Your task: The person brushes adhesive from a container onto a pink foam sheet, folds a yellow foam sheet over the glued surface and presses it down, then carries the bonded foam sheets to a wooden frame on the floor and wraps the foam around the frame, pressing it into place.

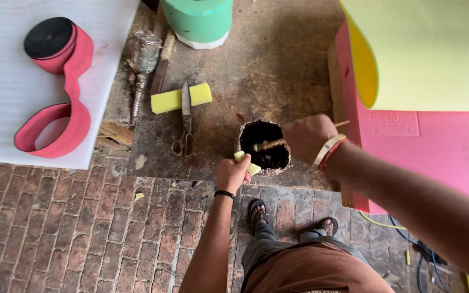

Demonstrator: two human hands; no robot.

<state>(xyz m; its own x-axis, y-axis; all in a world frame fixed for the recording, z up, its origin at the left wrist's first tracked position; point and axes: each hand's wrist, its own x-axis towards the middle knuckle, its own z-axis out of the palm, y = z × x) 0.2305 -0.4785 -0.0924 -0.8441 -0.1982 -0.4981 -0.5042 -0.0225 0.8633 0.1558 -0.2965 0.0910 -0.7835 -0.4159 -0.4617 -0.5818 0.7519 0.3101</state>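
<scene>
My left hand (233,172) is closed around a small yellow foam piece (253,169) at the near edge of a dirty worktable (278,70). Right beside it stands a round tin (264,144) with a dark inside. My right hand (309,138) grips a thin stick brush (270,144) whose tip dips into that tin. A metal bangle and a red thread sit on my right wrist, a black band on the left.
Scissors (185,122) lie across a yellow foam block (181,98). A spray gun (141,59) rests left of them. A pink and black strap roll (55,81) lies on a white sheet. Green foam roll (198,20), pink (441,146) and yellow (430,49) foam sheets stand around. Brick floor lies below.
</scene>
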